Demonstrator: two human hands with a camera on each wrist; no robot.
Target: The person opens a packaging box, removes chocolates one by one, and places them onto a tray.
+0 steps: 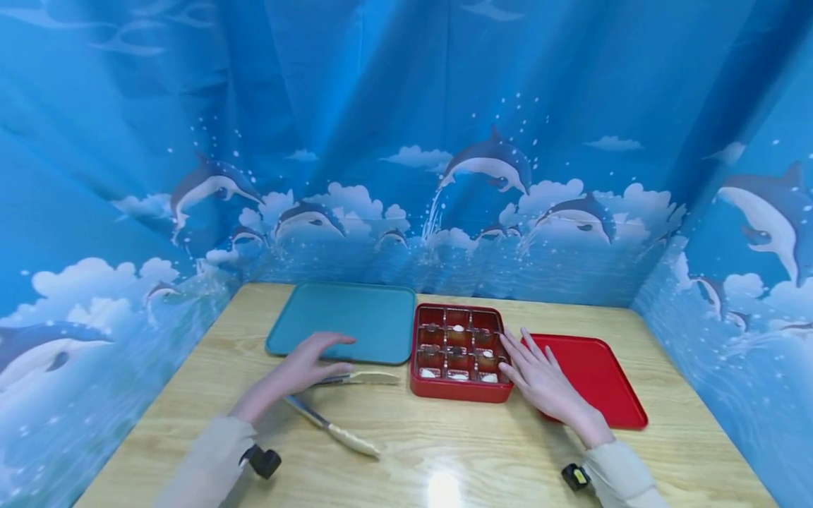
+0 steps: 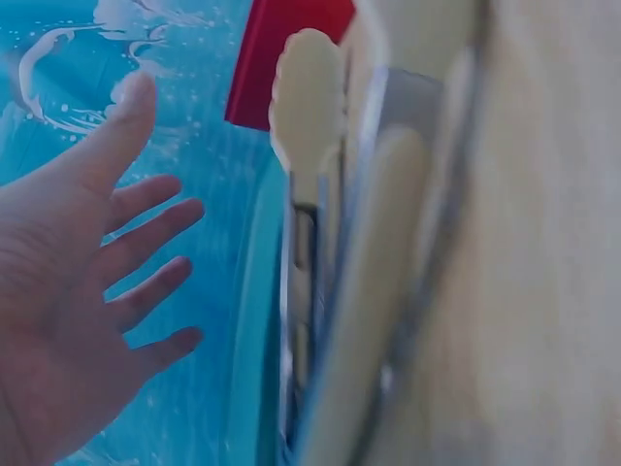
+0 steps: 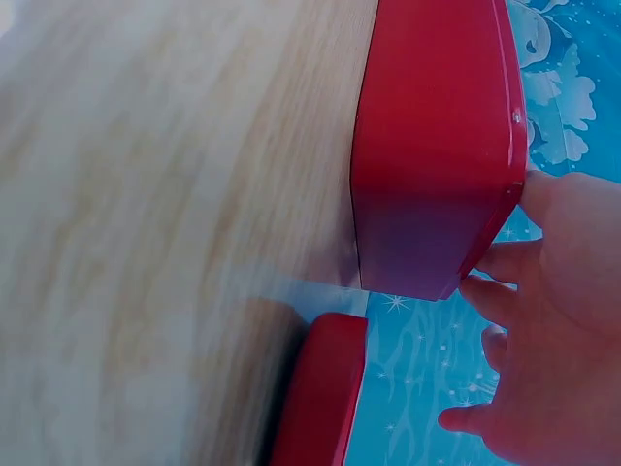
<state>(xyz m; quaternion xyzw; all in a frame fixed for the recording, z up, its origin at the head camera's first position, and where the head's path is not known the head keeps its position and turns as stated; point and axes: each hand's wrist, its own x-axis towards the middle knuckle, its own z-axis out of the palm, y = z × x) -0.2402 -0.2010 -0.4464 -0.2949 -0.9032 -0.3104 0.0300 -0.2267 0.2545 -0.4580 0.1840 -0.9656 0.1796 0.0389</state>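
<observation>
A red box [image 1: 460, 389] holds a clear divider with several compartments, some containing small white or dark pieces too small to identify. My right hand [image 1: 543, 381] is at its right side, fingers mostly straight; in the right wrist view the thumb and fingertips touch or nearly touch its rim. My left hand [image 1: 305, 363] is spread in the air near the front edge of the teal tray [image 1: 356, 317], holding nothing. Below it lie tongs with cream scalloped tips [image 1: 375, 378] and metal arms. A second cream-tipped tongs piece [image 1: 346, 437] lies closer to me, angled.
A red tray [image 1: 600, 377] lies right of the box, partly behind my right hand. All of this is on a light wooden table [image 1: 406, 451]. A blue dolphin-print curtain [image 1: 394, 141] surrounds the back and sides.
</observation>
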